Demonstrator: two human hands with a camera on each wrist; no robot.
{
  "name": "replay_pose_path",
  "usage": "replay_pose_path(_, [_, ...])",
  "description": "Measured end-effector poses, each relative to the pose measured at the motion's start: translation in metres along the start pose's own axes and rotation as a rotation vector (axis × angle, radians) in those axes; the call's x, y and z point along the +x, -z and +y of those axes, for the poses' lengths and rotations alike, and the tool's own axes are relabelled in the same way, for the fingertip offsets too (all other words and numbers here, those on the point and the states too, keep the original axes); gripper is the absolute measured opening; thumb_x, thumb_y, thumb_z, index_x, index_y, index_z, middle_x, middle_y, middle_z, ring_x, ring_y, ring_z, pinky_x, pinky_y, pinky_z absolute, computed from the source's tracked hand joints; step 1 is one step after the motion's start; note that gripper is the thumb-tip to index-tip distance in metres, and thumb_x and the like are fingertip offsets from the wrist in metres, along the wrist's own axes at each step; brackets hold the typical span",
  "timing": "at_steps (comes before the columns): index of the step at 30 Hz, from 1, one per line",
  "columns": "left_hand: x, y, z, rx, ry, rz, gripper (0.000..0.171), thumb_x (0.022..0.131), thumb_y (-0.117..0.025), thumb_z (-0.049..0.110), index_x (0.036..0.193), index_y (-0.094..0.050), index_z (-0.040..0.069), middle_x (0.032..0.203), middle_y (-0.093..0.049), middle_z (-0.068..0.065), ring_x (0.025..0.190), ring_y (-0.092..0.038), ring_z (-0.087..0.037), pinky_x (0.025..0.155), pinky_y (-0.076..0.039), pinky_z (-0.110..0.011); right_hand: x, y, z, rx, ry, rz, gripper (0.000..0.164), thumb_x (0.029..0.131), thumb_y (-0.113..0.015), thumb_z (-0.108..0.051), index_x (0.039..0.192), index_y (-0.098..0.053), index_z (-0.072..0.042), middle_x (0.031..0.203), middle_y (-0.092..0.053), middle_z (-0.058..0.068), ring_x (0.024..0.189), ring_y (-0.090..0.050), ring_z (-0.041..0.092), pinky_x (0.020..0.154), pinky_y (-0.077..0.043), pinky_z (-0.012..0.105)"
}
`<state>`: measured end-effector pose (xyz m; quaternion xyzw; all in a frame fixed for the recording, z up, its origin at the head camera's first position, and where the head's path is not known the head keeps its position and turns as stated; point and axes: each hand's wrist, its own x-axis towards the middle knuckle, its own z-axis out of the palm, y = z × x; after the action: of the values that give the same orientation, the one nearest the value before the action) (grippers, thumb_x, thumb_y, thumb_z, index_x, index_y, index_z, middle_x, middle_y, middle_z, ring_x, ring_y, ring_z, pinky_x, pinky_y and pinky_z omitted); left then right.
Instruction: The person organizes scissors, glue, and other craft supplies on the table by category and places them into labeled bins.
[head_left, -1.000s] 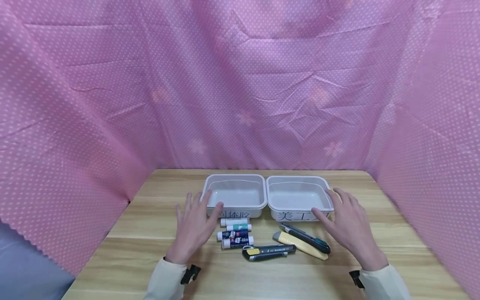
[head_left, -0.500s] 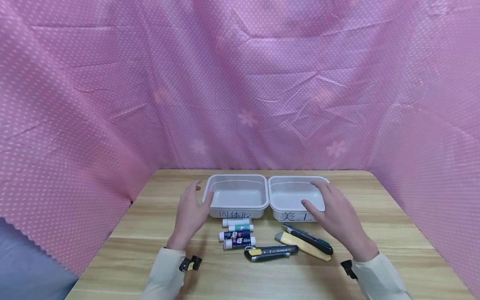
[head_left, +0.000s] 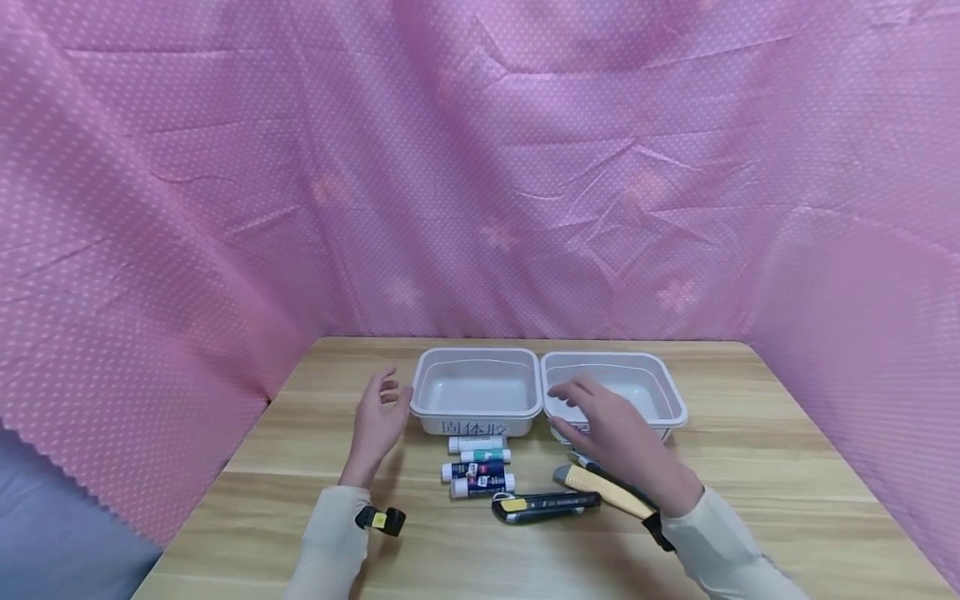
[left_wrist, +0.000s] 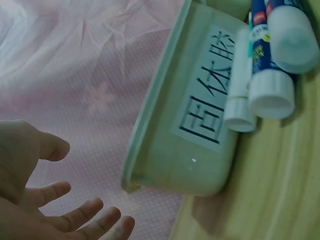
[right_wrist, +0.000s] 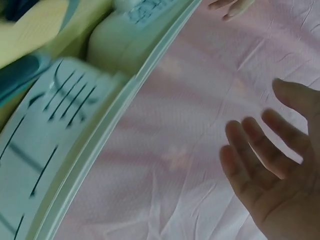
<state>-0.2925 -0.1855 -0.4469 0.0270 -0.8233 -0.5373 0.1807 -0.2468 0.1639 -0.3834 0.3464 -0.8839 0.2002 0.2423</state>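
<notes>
1. Left hand [head_left: 377, 427], thumb wide of its loosely bent fingers, holding nothing; just left of the white rectangular plastic tray [head_left: 480, 392];
2. four capped cylindrical glue sticks [head_left: 480, 472], white, green-and-white and dark blue; right in front of that tray;
3. black plastic cutter with yellow patch [head_left: 546, 504]; in front of that tray, rightward;
4. yellow plastic-handled cutter [head_left: 606, 492]; front right of that tray;
5. right hand [head_left: 618, 429], grip wide, holding nothing; right of that tray.

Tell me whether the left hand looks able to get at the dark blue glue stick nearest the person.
Probably yes: the left hand holds nothing, and no object shows between it and that dark blue glue stick; the left tray stands beyond, seemingly out of the way.
</notes>
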Motion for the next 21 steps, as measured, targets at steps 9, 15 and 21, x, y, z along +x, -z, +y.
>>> replay_pose_path(9, [0.002, -0.007, -0.021, -0.011, 0.053, -0.025, 0.034, 0.1, -0.064, 0.013, 0.131, -0.063, -0.001, 0.127, -0.065, -0.024, 0.114, -0.066, -0.041, 0.096, -0.055, -0.048, 0.013, -0.036, -0.042, -0.032, 0.083, -0.262, 0.015, 0.092, -0.077, -0.026, 0.106, -0.076, -0.02, 0.1, -0.074, -0.007, 0.085, -0.068, 0.008, 0.075, -0.058, 0.029])
replay_pose_path(15, [-0.004, -0.011, -0.026, -0.008, 0.107, -0.09, 0.037, 0.101, -0.062, 0.014, 0.136, -0.059, 0.001, 0.134, -0.061, -0.027, 0.115, -0.065, -0.042, 0.096, -0.056, -0.047, 0.013, -0.057, -0.056, -0.071, 0.103, -0.386, 0.014, 0.09, -0.079, -0.025, 0.103, -0.077, -0.019, 0.095, -0.072, -0.004, 0.072, -0.061, 0.005, 0.061, -0.052, 0.023])
replay_pose_path(21, [-0.006, -0.011, -0.026, -0.005, 0.113, -0.107, 0.041, 0.102, -0.061, 0.016, 0.14, -0.056, 0.003, 0.136, -0.058, -0.03, 0.117, -0.064, -0.044, 0.095, -0.056, -0.048, 0.008, -0.073, -0.059, -0.106, 0.106, -0.394, 0.015, 0.087, -0.082, -0.025, 0.1, -0.076, -0.019, 0.085, -0.066, -0.007, 0.062, -0.053, 0.005, 0.052, -0.045, 0.023])
